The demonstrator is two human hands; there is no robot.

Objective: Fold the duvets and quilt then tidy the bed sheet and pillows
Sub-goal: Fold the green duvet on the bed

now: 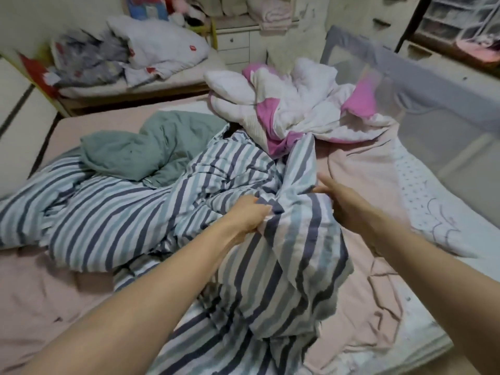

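Head view: my left hand (250,215) and right hand (342,204) bunch the striped duvet (270,266) — nothing folded, pink sheet (357,171) rumpled.

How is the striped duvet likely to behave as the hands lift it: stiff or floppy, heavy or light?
Probably floppy: the striped duvet lies in crumpled folds and sags below where the left hand grips it. Likely light for its bulk, since the padding looks puffy. It may drag, as one end lies under the pink and white quilt. The right hand is on the fabric; its grip is unclear.
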